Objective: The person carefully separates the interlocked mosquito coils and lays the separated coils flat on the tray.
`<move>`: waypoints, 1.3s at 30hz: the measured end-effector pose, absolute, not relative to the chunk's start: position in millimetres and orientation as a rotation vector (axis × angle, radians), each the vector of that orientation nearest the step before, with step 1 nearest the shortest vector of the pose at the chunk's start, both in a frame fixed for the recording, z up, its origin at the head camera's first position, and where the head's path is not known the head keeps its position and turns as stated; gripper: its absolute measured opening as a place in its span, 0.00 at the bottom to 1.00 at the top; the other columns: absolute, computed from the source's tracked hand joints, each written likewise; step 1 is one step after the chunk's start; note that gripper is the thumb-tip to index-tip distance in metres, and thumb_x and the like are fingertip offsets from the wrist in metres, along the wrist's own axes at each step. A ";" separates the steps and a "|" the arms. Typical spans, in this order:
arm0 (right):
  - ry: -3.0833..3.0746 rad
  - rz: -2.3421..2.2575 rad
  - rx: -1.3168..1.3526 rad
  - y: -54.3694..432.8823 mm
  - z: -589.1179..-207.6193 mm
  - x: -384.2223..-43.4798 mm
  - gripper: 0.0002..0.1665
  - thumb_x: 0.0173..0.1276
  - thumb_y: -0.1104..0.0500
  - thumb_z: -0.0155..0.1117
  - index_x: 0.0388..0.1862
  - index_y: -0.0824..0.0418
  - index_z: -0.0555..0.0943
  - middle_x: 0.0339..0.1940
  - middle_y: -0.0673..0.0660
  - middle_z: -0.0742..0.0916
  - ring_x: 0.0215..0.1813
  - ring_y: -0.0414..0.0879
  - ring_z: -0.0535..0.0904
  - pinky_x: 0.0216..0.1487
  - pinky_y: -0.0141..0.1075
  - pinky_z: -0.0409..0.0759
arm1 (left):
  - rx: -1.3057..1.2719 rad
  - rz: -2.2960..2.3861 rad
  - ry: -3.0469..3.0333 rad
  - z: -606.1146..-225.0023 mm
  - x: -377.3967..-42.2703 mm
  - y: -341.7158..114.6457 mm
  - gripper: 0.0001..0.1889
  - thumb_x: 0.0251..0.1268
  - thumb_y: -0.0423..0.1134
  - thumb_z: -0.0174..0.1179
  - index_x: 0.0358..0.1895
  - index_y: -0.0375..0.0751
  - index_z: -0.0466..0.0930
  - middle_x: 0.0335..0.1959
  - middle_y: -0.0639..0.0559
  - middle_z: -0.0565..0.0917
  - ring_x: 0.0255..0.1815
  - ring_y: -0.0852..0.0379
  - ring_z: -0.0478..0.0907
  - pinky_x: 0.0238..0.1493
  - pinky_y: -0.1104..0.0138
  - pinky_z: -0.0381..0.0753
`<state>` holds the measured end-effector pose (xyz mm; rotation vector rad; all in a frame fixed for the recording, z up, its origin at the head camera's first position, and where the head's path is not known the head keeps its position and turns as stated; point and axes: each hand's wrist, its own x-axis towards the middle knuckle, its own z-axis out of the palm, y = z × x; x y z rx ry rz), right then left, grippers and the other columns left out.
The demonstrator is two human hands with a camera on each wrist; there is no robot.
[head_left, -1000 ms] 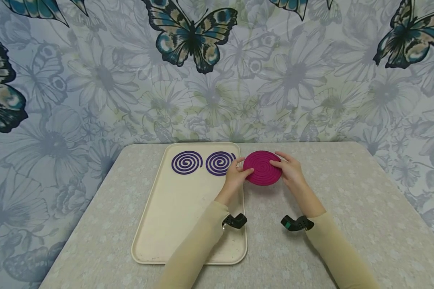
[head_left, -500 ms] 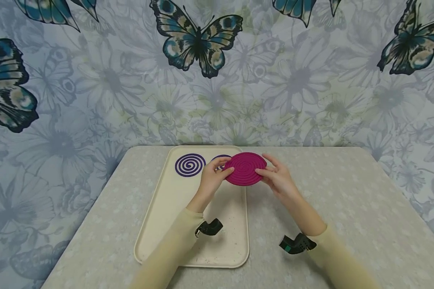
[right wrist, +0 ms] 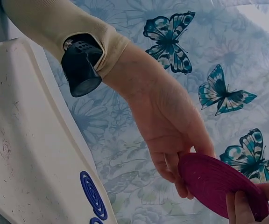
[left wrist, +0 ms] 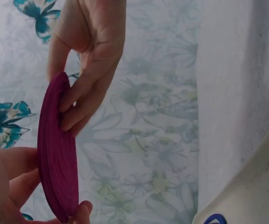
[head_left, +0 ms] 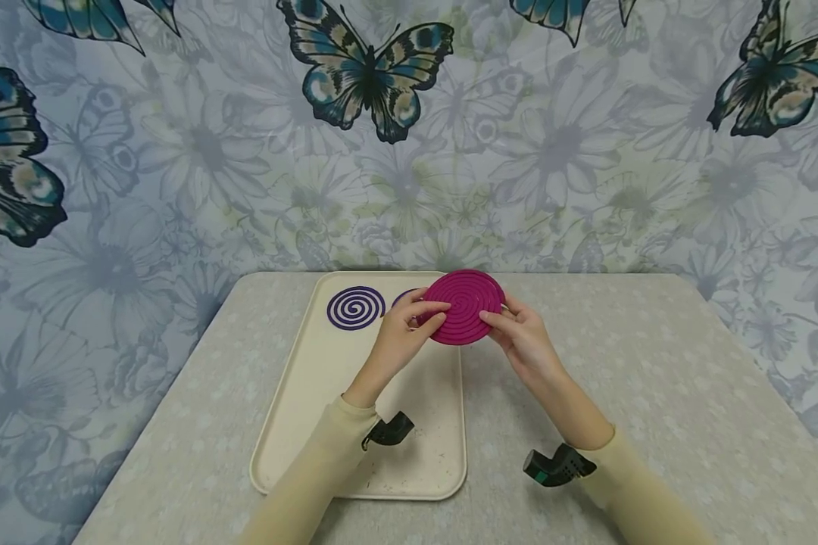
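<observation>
A magenta mosquito coil, its rings packed tightly into a flat round disc, is held up above the tray's back right part. My left hand pinches its left edge, with thumb and fingertips at the face. On the opposite edge my right hand grips it, thumb in front and fingers behind. Seen from the left wrist, the coil appears nearly edge-on, showing layered thickness. A purple spiral coil lies at the tray's back left. Beside it, a second purple coil is mostly hidden behind my left hand.
The cream tray has a raised rim and dark crumbs scattered on its right side. It lies on a table with a pale patterned cover. Behind stands a wall covering with butterflies and flowers.
Both hands have carried the magenta coil left, from beside the tray to over its right rim. Its face has since tilted up more, and my left fingers have shifted onto that face.
</observation>
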<state>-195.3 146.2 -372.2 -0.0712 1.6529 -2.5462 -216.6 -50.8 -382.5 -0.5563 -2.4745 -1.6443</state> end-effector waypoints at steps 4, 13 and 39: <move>1.646 -2.573 -0.149 144.7 -369.9 -193.0 0.34 0.70 0.70 0.49 0.73 0.71 0.53 0.41 0.45 0.85 0.43 0.32 0.82 0.49 0.24 0.80 | -0.588 -1.729 -2.469 -384.5 -216.2 -48.3 0.13 0.65 0.38 0.60 0.51 0.42 0.83 0.66 0.42 0.71 0.69 0.48 0.66 0.54 0.58 0.80; 1.706 -2.561 -0.409 141.2 -371.9 -192.3 0.20 0.71 0.68 0.49 0.61 0.63 0.69 0.48 0.47 0.80 0.51 0.37 0.76 0.58 0.27 0.77 | -0.520 -2.020 -2.424 -385.6 -214.5 -41.8 0.17 0.68 0.40 0.56 0.58 0.42 0.78 0.65 0.46 0.73 0.65 0.46 0.73 0.62 0.55 0.76; 2.125 -2.395 -0.589 138.2 -388.5 -199.1 0.34 0.67 0.71 0.54 0.71 0.65 0.61 0.52 0.42 0.81 0.54 0.39 0.72 0.53 0.23 0.77 | -0.575 -2.085 -2.394 -388.8 -204.1 -29.8 0.27 0.65 0.51 0.59 0.63 0.40 0.73 0.72 0.44 0.63 0.75 0.48 0.56 0.72 0.50 0.62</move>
